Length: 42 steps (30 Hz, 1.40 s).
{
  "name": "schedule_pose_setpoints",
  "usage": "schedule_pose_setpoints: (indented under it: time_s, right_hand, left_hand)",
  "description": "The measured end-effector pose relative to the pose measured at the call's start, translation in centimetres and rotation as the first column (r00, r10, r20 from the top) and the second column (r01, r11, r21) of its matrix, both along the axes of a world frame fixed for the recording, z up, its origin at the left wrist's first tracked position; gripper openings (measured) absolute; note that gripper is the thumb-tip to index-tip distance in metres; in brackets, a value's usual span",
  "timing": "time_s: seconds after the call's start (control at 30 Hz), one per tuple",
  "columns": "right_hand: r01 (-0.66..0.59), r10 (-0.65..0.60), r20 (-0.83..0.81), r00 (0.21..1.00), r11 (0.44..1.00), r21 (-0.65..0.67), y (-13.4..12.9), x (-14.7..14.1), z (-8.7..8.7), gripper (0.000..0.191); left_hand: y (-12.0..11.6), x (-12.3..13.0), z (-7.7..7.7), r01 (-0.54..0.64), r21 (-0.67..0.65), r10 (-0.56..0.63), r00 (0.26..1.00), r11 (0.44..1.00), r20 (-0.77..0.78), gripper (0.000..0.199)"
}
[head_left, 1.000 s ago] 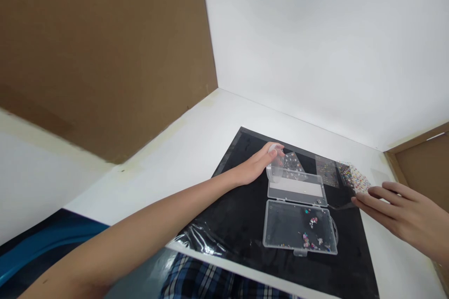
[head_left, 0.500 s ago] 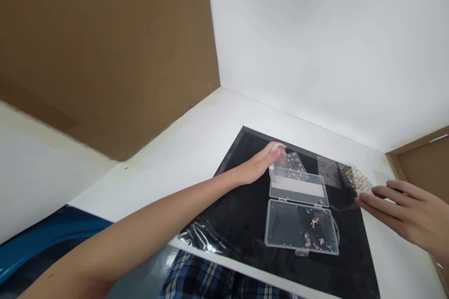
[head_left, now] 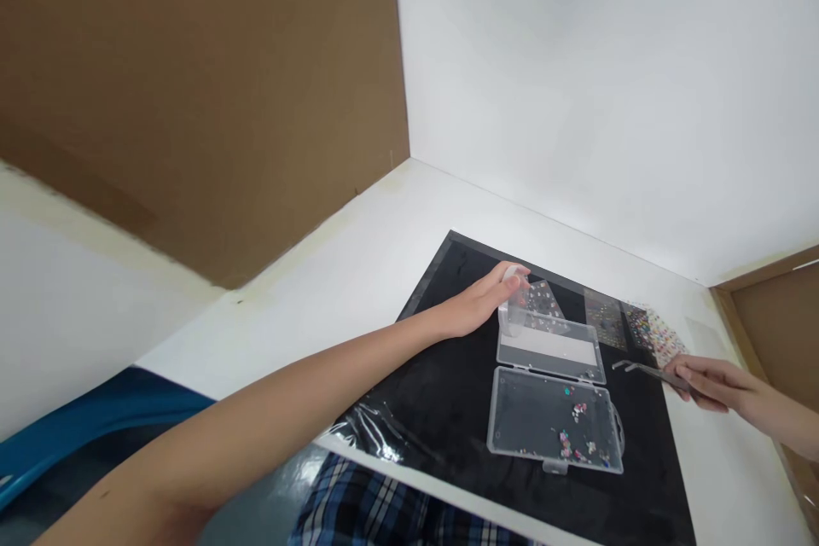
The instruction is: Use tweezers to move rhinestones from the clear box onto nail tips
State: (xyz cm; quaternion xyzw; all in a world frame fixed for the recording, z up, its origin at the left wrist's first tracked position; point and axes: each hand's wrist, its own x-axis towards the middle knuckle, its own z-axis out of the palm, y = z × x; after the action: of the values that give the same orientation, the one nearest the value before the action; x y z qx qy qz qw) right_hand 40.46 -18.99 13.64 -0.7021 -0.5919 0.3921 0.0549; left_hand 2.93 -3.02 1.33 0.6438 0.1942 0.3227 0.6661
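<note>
My left hand [head_left: 490,299] is closed around a clear, curved plastic piece [head_left: 510,317], whose kind I cannot make out, at the far left corner of the open case. In my right hand [head_left: 713,382] is a pair of tweezers [head_left: 659,373] with bent tips, pointing left toward the case. The clear plastic case [head_left: 525,409] lies open and flat; its near half holds small colourful gems [head_left: 566,444] and its far half a white strip [head_left: 554,344]. Just behind it lies a transparent sheet dotted with small gems [head_left: 543,303].
A black mat [head_left: 441,426] covers part of the white table [head_left: 358,273]. More sticker sheets [head_left: 605,320] and a sheet of multicoloured beads [head_left: 665,337] lie toward the right rear. A brown panel [head_left: 256,102] stands at left, a white wall [head_left: 576,102] behind.
My right hand was loosely spread with no tool showing; now it grips the tweezers over the mat's right edge. My left hand stays on the clear plastic piece. The view has shifted slightly.
</note>
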Motion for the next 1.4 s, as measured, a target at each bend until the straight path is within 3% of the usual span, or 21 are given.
schedule_pose_setpoints:
  time_s: [0.17, 0.37, 0.73, 1.07, 1.4]
  right_hand:
    - [0.139, -0.139, -0.015, 0.99, 0.99, 0.027, -1.6, -1.2, -2.0, 0.075]
    - [0.129, -0.142, 0.091, 0.986, 0.982, 0.139, -2.2, -0.5, -3.2, 0.068]
    - [0.105, -0.133, 0.149, 0.98, 0.978, 0.183, -2.6, 0.4, -2.5, 0.077]
    - [0.068, -0.086, 0.112, 0.99, 0.985, 0.157, -3.1, 0.6, -3.0, 0.065]
    - [0.036, -0.064, 0.144, 0.987, 0.981, 0.19, -3.0, 1.7, -2.2, 0.062]
  left_hand:
    - [-0.1, 0.0, 0.3, 0.004, 0.001, -0.004, 1.0, 1.0, 0.007, 0.069]
    - [-0.1, -0.3, 0.4, 0.027, -0.006, -0.027, 1.0, 1.0, 0.003, 0.064]
    - [0.0, -0.1, 0.0, 0.018, -0.013, -0.017, 0.999, 1.0, 0.028, 0.064]
    - [0.0, -0.2, 0.3, 0.035, -0.023, -0.035, 0.999, 0.999, 0.023, 0.063]
    - [0.1, 0.1, -0.1, 0.039, -0.015, -0.039, 0.999, 0.999, 0.031, 0.062]
